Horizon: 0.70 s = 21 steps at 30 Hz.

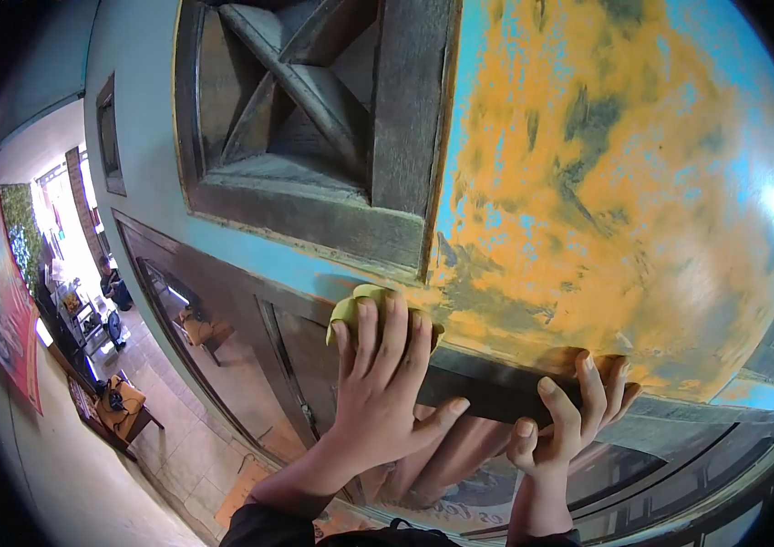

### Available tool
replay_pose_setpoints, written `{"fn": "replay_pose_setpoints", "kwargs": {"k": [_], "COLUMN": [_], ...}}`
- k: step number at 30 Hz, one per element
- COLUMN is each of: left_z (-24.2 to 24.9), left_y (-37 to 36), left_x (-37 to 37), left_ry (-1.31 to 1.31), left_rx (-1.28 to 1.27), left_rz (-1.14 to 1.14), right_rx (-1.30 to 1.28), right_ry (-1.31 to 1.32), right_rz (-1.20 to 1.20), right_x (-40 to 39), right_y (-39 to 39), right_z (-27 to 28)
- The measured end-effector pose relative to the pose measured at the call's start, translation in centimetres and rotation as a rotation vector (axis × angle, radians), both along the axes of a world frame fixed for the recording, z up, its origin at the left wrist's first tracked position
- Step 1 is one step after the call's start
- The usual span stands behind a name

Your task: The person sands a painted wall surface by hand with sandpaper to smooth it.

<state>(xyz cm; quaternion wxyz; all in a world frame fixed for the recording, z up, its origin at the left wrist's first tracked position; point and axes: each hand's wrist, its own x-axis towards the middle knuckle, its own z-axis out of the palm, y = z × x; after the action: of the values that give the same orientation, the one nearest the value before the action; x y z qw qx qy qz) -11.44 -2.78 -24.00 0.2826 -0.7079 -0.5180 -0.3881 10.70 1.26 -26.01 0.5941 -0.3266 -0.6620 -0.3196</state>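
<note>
My left hand (382, 378) presses a folded yellow-green sheet of sandpaper (341, 314) against the dark wooden frame just below the vent. Its fingers lie over the sheet, hiding most of it, with the thumb out to the right. My right hand (574, 410) holds nothing; its bent fingers are apart and rest on the lower edge of the patchy wall panel (569, 201), by the dark wooden rail (487, 387). Orange, blue and grey-black patches cover that panel. Above my left hand is a wooden vent (396, 242) with crossed slats.
Below my hands are glass panes (460, 483) in dark frames. At the left, a passage with a tiled floor (196, 447) leads to a bright opening. A chair (123, 410) stands along the passage, and a person (113, 283) is farther back. A red banner (4, 301) hangs at far left.
</note>
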Motion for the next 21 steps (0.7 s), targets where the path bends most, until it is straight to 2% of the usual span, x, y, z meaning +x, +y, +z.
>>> {"fn": "replay_pose_setpoints", "kwargs": {"k": [5,10,14,21], "left_z": [2.7,-0.5,2.6,-0.5], "left_y": [0.3,0.4,0.6,0.5], "left_x": [-0.7,0.0,-1.1,-1.8], "left_ry": [-0.012,0.001,-0.027,-0.005], "left_rx": [0.001,0.021,0.028,0.003], "left_rz": [-0.010,0.002,0.008,0.042], "right_rx": [0.009,0.007,-0.006,0.007], "right_ry": [-0.009,-0.008,-0.020,-0.030], "right_rz": [-0.008,0.004,-0.022,-0.037], "right_x": [0.2,0.2,0.3,0.2], "right_y": [0.0,0.1,-0.1,-0.1], "right_z": [-0.1,-0.1,-0.2,0.0]}}
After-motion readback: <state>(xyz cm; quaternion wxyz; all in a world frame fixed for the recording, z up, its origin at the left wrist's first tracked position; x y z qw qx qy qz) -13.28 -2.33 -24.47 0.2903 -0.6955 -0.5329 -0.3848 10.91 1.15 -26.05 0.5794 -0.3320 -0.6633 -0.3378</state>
